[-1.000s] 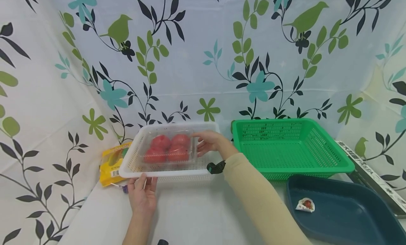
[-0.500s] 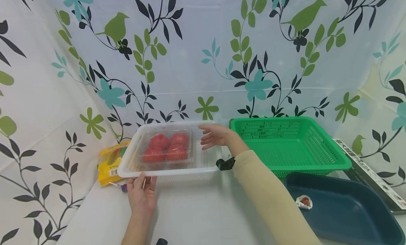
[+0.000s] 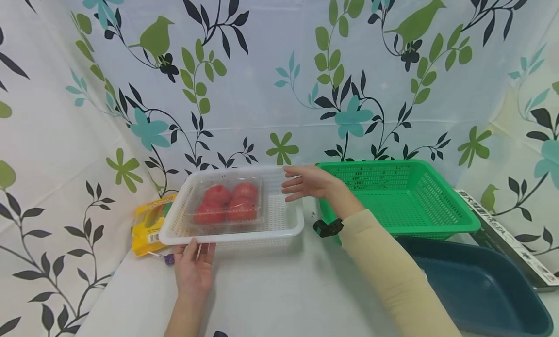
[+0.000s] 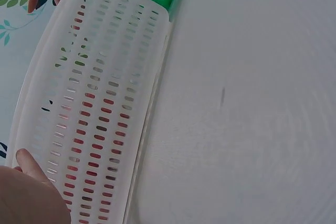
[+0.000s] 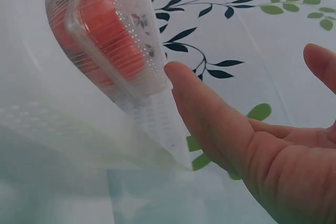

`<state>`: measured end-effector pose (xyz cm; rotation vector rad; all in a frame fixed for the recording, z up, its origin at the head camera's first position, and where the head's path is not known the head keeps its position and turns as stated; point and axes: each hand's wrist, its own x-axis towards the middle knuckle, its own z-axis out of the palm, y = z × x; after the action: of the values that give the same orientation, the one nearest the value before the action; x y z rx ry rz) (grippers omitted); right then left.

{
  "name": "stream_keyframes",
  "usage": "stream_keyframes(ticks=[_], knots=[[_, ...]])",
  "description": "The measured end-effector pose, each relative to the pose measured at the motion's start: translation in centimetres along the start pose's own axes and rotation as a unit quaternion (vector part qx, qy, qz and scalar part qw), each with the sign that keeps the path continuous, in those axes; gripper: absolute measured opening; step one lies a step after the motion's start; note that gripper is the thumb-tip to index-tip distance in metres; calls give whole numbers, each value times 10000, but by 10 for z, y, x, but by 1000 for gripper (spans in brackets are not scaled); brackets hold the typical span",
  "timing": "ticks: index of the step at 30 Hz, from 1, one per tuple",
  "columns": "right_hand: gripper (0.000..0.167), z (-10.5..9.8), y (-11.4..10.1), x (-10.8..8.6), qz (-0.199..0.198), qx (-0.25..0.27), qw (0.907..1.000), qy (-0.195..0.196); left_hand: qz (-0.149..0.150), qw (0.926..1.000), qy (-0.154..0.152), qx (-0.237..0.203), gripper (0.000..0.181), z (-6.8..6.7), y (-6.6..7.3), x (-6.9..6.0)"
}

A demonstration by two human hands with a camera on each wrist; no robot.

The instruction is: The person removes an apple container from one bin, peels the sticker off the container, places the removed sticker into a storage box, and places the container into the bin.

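Note:
A white plastic basket (image 3: pixel 279 211) stands on the left of the table. Inside its left part lies a clear plastic box (image 3: pixel 262 216) of several red tomato-like fruits (image 3: pixel 242 208); their exact kind is hard to tell. My left hand (image 3: pixel 193 274) holds the front rim near the left corner, its thumb at the rim and fingers below it. The left wrist view shows the thumb (image 4: pixel 32 167) against the slotted wall. Over the basket's right end hovers my right hand (image 3: pixel 312 183), fingers extended and apart from the box, holding nothing.
To the right stands a green basket (image 3: pixel 384 216), with a dark blue tray (image 3: pixel 476 288) before it. A long printed box (image 3: pixel 506 245) lies at far right. Left of the white basket are a yellow packet (image 3: pixel 150 230) and a lollipop (image 3: pixel 169 259). A patterned cloth hangs behind.
My right hand has drawn away from the fruit box to the right, its fingers straightening. The box stays in the basket, and my left hand stays at the rim.

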<state>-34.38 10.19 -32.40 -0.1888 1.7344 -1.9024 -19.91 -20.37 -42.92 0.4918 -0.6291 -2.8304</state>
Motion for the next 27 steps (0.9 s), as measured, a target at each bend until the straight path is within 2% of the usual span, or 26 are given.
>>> stream_keyframes(ticks=[9,14,19,22,27], knots=[[61,-12,-8,-23,-260,-39,9994,-206,-400,9972,-121,615,43,1,1,-8],[60,-14,-12,-39,-397,-6,9987,-314,-607,9935,-428,862,33,0,-4,-15],[58,-17,-14,-54,-531,-81,9979,-373,-863,9856,-633,1310,35,0,-15,-24],[57,-19,-14,-61,-540,-174,9978,-357,-880,9800,-785,1600,38,0,-21,-29],[58,-23,-11,-72,-481,-364,9975,-355,-939,9741,-930,1833,42,0,-28,-38]])
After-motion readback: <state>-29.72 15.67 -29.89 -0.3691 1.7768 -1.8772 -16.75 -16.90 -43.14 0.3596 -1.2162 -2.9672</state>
